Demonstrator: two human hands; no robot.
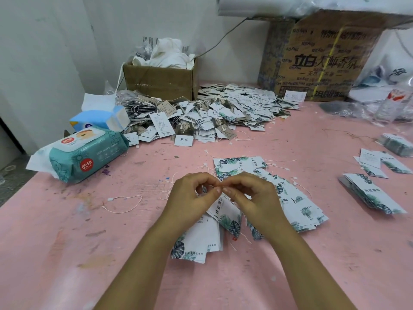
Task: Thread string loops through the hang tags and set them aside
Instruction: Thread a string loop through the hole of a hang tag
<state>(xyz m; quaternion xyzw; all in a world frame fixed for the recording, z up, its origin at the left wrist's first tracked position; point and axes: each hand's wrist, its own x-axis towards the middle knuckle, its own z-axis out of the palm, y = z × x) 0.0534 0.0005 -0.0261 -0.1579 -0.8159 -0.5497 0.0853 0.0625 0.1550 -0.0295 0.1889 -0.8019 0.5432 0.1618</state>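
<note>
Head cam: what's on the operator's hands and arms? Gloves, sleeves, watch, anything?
Nothing worn that shows. The left hand and the right hand are bare: no gloves, no rings visible. The left forearm and the right forearm are bare down to the frame's bottom edge, with no sleeve, watch, bracelet or wristband in view. The nails that show look short.

Tag heap [223,113] is sitting far back, wipes pack [85,153] lying left of it, box [158,82] standing behind, loose tags [301,204] spreading in front.
</note>
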